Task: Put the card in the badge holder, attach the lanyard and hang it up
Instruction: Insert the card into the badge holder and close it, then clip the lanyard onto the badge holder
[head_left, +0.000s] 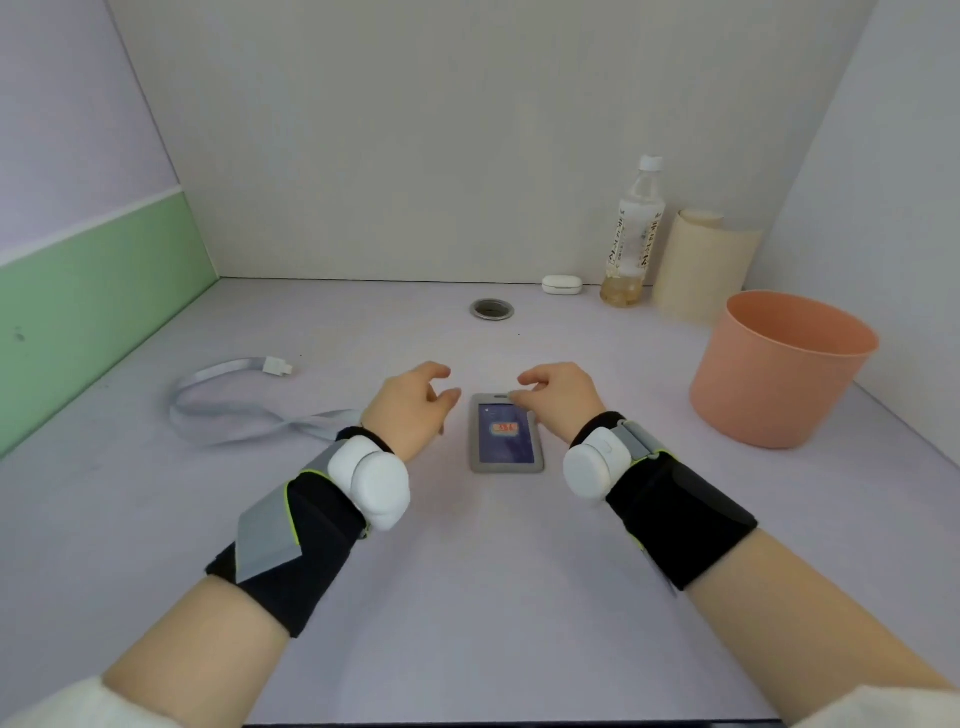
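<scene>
Lying flat on the desk (519, 597), the badge holder (507, 434) sat between the two hands with the card (506, 434) already showing inside it, its long axis running away from the person and its slotted top end at the far side. The right hand (558, 402) was the nearer one, its loosely curled fingers hovering at that top edge; whether they touched it could not be told, and they gripped nothing. The left hand (415, 410) hung just beside the holder's left edge, fingers relaxed and apart, also empty. Farther left and well apart from the holder, the lanyard (228, 405) lay looped on the desk, its white clip (277, 367) at the far end. Fetching it looked like a job for the left hand.
</scene>
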